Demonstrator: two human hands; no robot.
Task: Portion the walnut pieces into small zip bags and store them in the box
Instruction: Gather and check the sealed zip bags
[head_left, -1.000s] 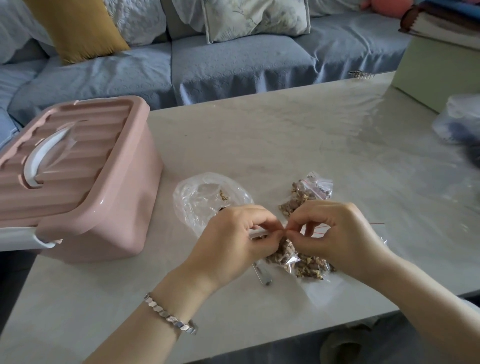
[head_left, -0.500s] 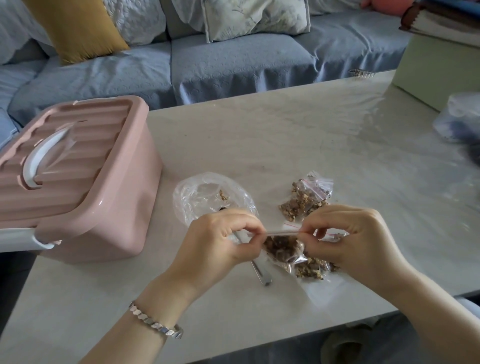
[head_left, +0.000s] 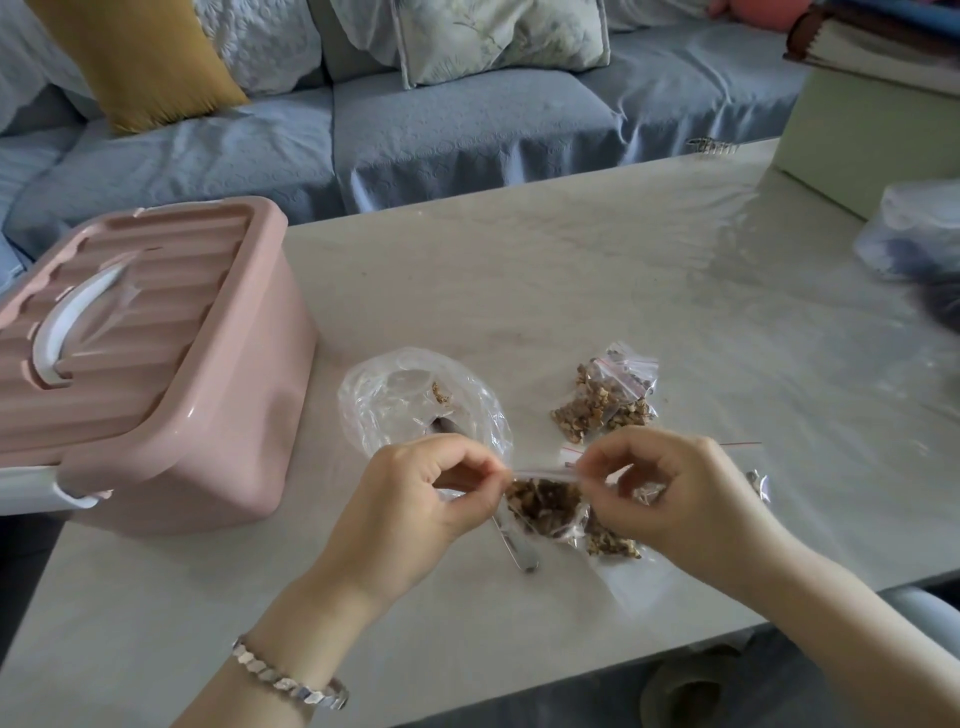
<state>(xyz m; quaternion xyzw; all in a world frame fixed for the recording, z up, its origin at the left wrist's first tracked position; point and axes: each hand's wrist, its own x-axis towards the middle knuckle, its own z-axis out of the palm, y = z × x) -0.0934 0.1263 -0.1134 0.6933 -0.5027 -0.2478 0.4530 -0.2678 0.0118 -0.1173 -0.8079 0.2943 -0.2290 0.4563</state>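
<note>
Fingers of L hand pinch the left end of the small zip bag at its top strip. R hand has thumb + index clamped on the right end, other fingers curled. Bag hangs btwn both hands just above the table, lower part packed w/ walnut pieces. Partly under R hand, another filled bag lies flat. More filled zip bags, looks like two, lie overlapping just beyond the hands. Big clear plastic bag sits left of those w/ only a few crumbs inside. Spoon runs from its mouth toward the near edge, handle end below the held bag. Pink storage box at table's left, lid on, white handle flat on top, apart from the hands. Silver bracelet on L wrist. Blue sofa behind table.
</note>
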